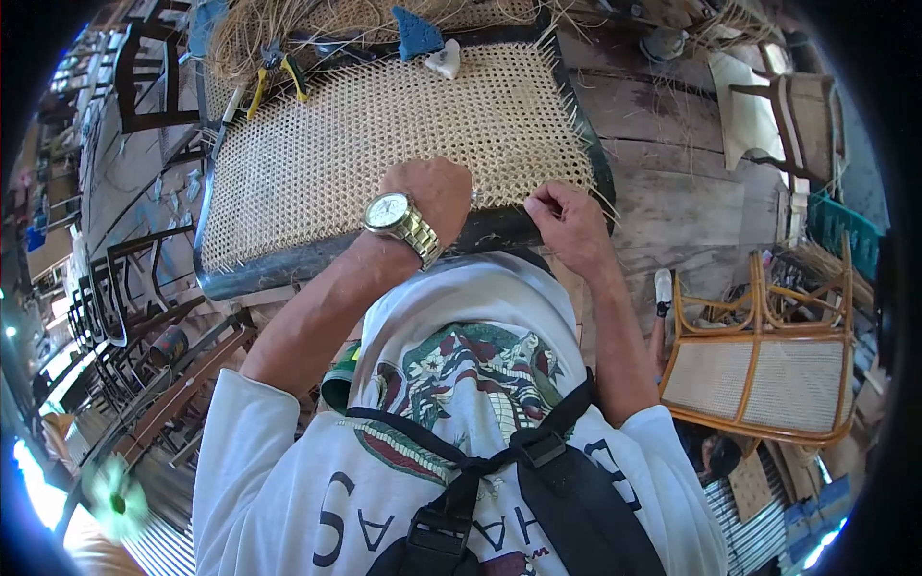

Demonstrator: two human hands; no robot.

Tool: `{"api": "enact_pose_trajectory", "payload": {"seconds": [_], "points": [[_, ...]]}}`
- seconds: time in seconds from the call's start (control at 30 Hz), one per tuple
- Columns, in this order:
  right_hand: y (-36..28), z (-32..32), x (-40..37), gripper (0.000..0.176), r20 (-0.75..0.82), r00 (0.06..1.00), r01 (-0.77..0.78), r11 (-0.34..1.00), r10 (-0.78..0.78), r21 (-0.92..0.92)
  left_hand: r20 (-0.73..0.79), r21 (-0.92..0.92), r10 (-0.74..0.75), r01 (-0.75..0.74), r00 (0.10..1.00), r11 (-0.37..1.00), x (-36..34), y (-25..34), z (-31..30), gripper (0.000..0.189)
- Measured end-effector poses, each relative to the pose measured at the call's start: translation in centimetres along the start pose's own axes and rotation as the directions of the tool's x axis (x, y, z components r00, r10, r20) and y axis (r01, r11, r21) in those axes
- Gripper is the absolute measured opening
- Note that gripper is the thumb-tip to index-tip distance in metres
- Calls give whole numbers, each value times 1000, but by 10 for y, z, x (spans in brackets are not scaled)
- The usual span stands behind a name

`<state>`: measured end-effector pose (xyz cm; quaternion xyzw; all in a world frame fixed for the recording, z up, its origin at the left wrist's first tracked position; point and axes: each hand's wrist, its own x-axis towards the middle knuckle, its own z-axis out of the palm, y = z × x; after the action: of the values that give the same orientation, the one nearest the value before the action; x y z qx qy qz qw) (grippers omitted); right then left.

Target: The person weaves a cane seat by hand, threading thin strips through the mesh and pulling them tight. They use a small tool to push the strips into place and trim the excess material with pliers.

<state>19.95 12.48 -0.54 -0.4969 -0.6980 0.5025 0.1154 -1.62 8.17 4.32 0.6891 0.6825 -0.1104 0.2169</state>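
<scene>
A woven cane panel (384, 144) in a dark wooden frame (279, 272) lies in front of me, with loose strand ends sticking out along its edges. My left hand (432, 192), wearing a gold wristwatch (389, 213) on its wrist, is curled over the panel's near edge. Its fingers are turned under and mostly hidden, so what they hold does not show. Near the panel's right corner, the thumb and forefinger of my right hand (573, 226) come together in a pinch by the cane edge. Anything between those fingertips is too small to make out.
Yellow-handled pliers (279, 77), a blue lump (417, 35) and a white lump (445, 60) lie on the panel's far side, beside loose cane strands (245, 38). A rattan seat (759, 374) stands at right, near a person's foot (664, 288). Chair frames (149, 77) crowd the left.
</scene>
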Motion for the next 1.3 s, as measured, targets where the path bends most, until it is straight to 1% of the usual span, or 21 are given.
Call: {"api": "enact_pose_trajectory", "payload": {"seconds": [0.07,0.13,0.2,0.3,0.37,0.4,0.5,0.57,0.6,0.67,0.7,0.8,0.93,1.0,1.03,1.13,1.17,1.2,1.23,1.27,1.3], "points": [[6,0,1,17,0,1000,31,1000,-31,2,-33,4,49,-49,998,999,-5,0,-2,18],[8,-2,2,18,3,998,63,998,-63,1,-42,3,47,-46,998,999,-6,2,1,18],[6,-2,2,17,25,1000,-4,1000,3,29,-44,7,40,-39,998,999,-8,4,2,18],[11,-3,5,17,37,999,13,999,-15,33,-49,-8,11,-12,999,1000,-4,12,-1,18],[13,-3,4,18,36,999,11,1000,-12,24,3,24,4,-4,1000,1000,-4,16,-9,18],[12,-3,5,18,35,999,15,1000,-15,13,0,26,3,-3,1000,1000,-3,15,-9,18],[6,-4,4,19,10,1000,26,1000,-26,-13,-16,-28,18,-18,1000,999,4,3,2,20],[10,-2,4,19,20,1000,17,1000,-17,4,9,-170,37,-35,999,985,13,-14,18,24],[10,-2,5,20,29,1000,8,1000,-8,20,1,-167,38,-37,999,985,16,-17,17,24],[5,-2,5,19,23,1000,5,1000,-5,9,96,-292,66,-35,993,956,20,-24,17,23],[3,-2,4,19,26,1000,-4,1000,4,-3,75,-297,100,-74,992,952,22,-27,21,25],[-3,3,5,19,31,999,43,999,-42,-30,87,-363,98,-60,991,930,24,-34,29,26],[-7,10,6,18,28,997,73,997,-72,-24,113,-347,89,-45,990,937,33,-31,28,28],[-8,13,6,18,50,998,31,999,-29,-34,98,-169,165,-147,981,975,35,-26,20,28],[-8,15,6,18,51,998,35,999,-33,-40,72,-202,260,-241,963,949,40,-33,20,27],[-11,16,7,18,23,999,34,996,-32,-80,6,-252,306,-294,952,922,39,-41,25,27],[-15,14,8,19,18,1000,16,996,-14,-90,38,-250,214,-198,976,948,35,-37,32,27],[-17,14,8,19,16,1000,-5,995,7,-97,40,-251,216,-199,976,947,25,-31,37,27],[-15,15,9,19,17,1000,-8,995,10,-97,-26,-325,72,-77,997,943,13,-24,43,27],[-12,16,11,19,3,1000,12,993,-12,-119,-79,-404,-79,41,994,914,4,-17,50,28],[-10,17,12,19,-9,999,31,989,-33,-142,-108,-414,-146,89,983,906,-3,-10,53,28]]}}
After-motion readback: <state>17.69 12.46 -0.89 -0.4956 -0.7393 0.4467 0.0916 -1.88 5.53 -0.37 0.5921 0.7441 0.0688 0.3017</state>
